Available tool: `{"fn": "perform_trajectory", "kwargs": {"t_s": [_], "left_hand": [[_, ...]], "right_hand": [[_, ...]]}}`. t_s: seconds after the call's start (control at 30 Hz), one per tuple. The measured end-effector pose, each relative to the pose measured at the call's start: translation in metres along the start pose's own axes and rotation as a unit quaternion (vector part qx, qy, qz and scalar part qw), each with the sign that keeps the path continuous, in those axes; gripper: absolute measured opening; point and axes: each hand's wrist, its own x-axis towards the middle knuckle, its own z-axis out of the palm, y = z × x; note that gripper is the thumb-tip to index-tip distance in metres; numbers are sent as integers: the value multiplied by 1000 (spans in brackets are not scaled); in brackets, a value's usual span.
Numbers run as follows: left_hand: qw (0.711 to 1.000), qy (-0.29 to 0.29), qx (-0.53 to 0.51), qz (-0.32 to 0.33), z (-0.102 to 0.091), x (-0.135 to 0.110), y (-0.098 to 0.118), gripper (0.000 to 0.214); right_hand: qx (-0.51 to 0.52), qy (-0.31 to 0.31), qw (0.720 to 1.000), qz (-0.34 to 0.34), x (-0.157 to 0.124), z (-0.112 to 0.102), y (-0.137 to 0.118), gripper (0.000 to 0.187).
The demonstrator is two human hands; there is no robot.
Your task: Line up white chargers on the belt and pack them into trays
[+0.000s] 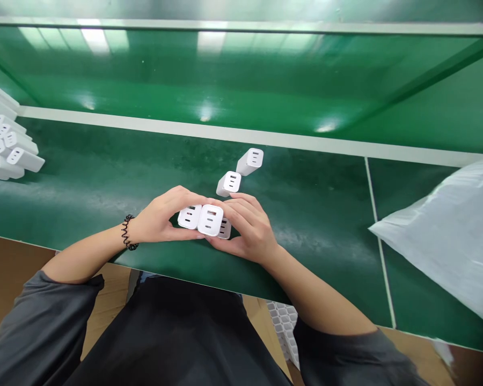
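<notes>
- White chargers (pixel 210 221), three side by side in the head view, sit between the person's two hands over the near part of the green table (pixel 314 209), port ends facing the camera.
- The left hand (pixel 167 215) is closed around the left side of the group, fingers along the far edge and thumb along the near edge.
- The right hand (pixel 247 228) is closed from the other side, its fingers reaching over to the middle charger, its thumb below; it partly hides the rightmost one.
- The middle charger overlaps its neighbours and shows one wide slot above two small ones.
- Just beyond the right hand, two loose chargers, a nearer one (pixel 229 184) and a farther one (pixel 250 162), lie close together, ports also toward the camera.
- At the far left, a pile (pixel 14 142) of similar chargers lies stacked, cut off by the picture's edge.
- On the right, a whitish bag (pixel 446 230) lies across a pale line (pixel 380 257) on the table.
- A dark coiled band (pixel 129 232) circles the left wrist.
</notes>
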Motion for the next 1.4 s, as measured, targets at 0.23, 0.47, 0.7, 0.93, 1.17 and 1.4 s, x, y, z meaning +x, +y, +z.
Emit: {"fn": "perform_trajectory", "kwargs": {"t_s": [0.23, 0.47, 0.7, 0.93, 1.17, 1.4], "left_hand": [[997, 22, 56, -38, -18, 2, -8, 44], [952, 69, 150, -258, -59, 5, -61, 52], [926, -19, 161, -341, -73, 1, -77, 59], [941, -41, 174, -288, -64, 1, -78, 61], [963, -68, 160, -204, -39, 3, -62, 49], [971, -92, 136, -177, -31, 3, -55, 51]], "right_hand": [[2, 12, 1000, 17, -1, -3, 8, 70], [-3, 129, 966, 226, -4, -16, 58, 60], [187, 2, 934, 305, -20, -1, 108, 90], [153, -44, 950, 268, -10, -4, 94, 78], [165, -130, 956, 206, -3, -3, 69, 72], [127, -100, 969, 186, -2, 12, 57, 61]]}}
